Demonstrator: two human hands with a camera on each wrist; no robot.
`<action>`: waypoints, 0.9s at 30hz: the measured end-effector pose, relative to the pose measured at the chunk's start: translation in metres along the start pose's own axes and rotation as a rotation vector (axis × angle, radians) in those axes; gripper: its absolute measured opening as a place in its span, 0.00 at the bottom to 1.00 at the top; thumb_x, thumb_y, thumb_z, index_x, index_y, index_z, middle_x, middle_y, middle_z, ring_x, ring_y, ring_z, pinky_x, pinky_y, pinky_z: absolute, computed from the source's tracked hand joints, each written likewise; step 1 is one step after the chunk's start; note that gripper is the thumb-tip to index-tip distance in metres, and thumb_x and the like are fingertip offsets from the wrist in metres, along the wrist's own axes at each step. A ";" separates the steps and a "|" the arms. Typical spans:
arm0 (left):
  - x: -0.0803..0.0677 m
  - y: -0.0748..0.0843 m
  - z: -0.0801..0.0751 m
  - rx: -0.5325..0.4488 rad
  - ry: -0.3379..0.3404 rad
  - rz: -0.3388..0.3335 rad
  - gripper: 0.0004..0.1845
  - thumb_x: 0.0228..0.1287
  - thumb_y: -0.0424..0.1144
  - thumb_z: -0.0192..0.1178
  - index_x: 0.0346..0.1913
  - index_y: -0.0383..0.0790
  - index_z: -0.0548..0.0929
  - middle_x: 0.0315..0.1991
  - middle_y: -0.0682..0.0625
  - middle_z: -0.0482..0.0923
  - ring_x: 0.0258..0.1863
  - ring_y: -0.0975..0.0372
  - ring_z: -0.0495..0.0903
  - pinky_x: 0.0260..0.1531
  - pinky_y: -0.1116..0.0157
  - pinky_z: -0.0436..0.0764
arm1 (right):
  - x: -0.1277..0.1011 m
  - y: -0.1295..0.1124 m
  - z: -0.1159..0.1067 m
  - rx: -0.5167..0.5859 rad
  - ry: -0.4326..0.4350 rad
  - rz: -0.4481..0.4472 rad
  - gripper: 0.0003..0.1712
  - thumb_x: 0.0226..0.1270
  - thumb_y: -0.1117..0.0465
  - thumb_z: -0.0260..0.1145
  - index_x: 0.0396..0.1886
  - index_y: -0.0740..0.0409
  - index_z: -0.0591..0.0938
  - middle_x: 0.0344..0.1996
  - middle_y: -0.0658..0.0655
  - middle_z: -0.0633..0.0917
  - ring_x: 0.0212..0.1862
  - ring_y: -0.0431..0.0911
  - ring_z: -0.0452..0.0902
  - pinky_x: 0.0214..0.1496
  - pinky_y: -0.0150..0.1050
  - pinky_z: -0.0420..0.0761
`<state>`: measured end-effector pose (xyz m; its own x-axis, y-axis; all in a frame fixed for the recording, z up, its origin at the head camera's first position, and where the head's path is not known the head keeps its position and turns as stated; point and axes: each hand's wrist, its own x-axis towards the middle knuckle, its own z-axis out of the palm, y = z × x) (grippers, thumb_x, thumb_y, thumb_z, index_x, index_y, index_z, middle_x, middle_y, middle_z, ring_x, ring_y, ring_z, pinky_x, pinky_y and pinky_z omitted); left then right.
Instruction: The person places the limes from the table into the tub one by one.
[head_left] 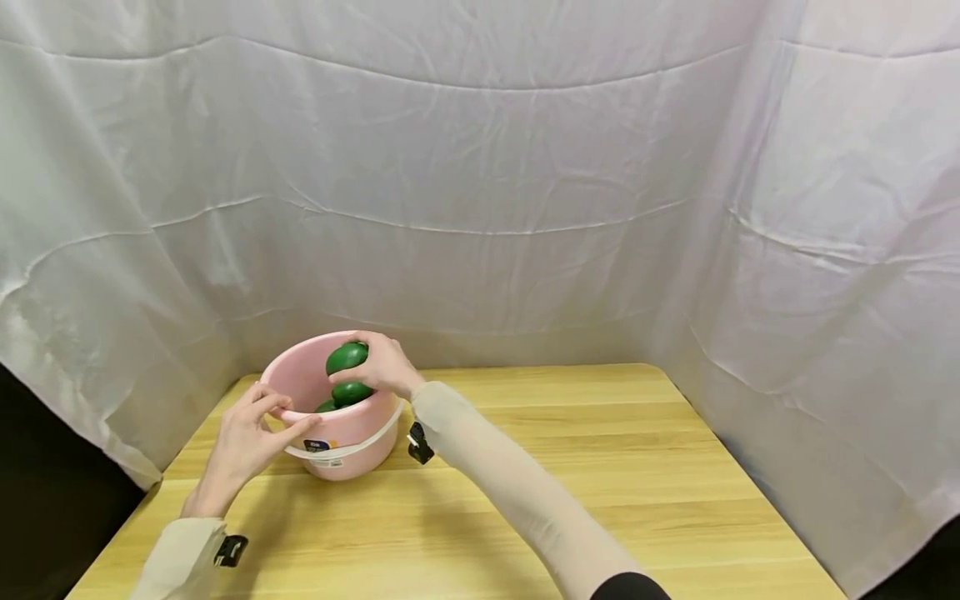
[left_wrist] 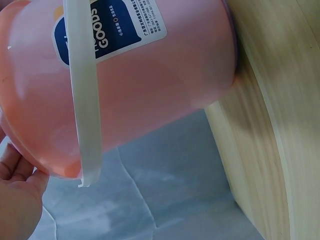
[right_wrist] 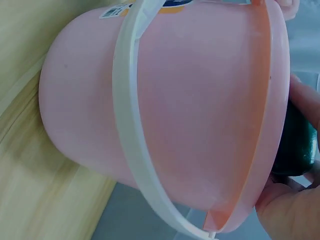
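Observation:
On the left part of the wooden table stands a pink bucket (head_left: 360, 435), its white handle (left_wrist: 86, 100) hanging down across the front. My left hand (head_left: 240, 442) grips the near left rim, thumb on the front side and fingers over the edge. Inside the bucket's mouth, my right hand (head_left: 382, 365) holds a smooth dark green oval fruit (head_left: 345, 357) between fingers and thumb. Below it lies a second green fruit (head_left: 351, 394), and part of another (head_left: 326, 407) shows behind the near rim. In the right wrist view the held fruit (right_wrist: 296, 142) appears beside the rim.
The wooden table (head_left: 600, 467) extends to the right of the bucket. A pale grey curtain (head_left: 480, 167) hangs behind it and along both sides. A blue-and-white label (left_wrist: 117, 27) is on the bucket's front. Small black devices are strapped at both wrists.

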<state>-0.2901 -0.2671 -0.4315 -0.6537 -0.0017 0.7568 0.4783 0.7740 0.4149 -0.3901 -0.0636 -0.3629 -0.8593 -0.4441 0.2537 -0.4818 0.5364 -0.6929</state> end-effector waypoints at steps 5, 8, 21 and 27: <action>0.001 0.000 -0.001 -0.006 0.020 0.022 0.17 0.37 0.38 0.82 0.30 0.41 0.83 0.32 0.54 0.74 0.27 0.60 0.70 0.28 0.73 0.66 | 0.003 -0.003 0.004 -0.106 0.021 -0.056 0.35 0.45 0.47 0.82 0.55 0.48 0.82 0.48 0.45 0.84 0.43 0.37 0.77 0.42 0.28 0.75; 0.001 0.000 0.000 -0.007 0.024 0.043 0.17 0.36 0.37 0.82 0.29 0.39 0.84 0.32 0.54 0.74 0.27 0.60 0.70 0.28 0.74 0.66 | 0.004 -0.004 0.004 -0.134 0.018 -0.064 0.34 0.45 0.49 0.82 0.54 0.45 0.82 0.48 0.45 0.84 0.44 0.37 0.77 0.43 0.28 0.74; 0.000 0.001 0.000 -0.009 0.001 0.005 0.16 0.39 0.38 0.81 0.29 0.42 0.83 0.33 0.54 0.74 0.28 0.60 0.71 0.27 0.76 0.66 | 0.004 -0.002 0.005 -0.137 0.035 -0.049 0.36 0.53 0.53 0.78 0.63 0.44 0.77 0.57 0.47 0.82 0.52 0.41 0.77 0.51 0.33 0.74; 0.001 0.002 0.000 -0.007 0.004 0.006 0.16 0.39 0.39 0.81 0.29 0.42 0.83 0.32 0.54 0.74 0.28 0.60 0.71 0.28 0.76 0.66 | 0.004 0.001 0.007 0.020 0.028 -0.013 0.32 0.59 0.57 0.74 0.64 0.46 0.76 0.59 0.50 0.81 0.57 0.43 0.79 0.56 0.34 0.77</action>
<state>-0.2895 -0.2661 -0.4302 -0.6483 0.0003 0.7614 0.4867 0.7692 0.4141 -0.3928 -0.0697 -0.3668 -0.8575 -0.4308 0.2812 -0.4897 0.5163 -0.7025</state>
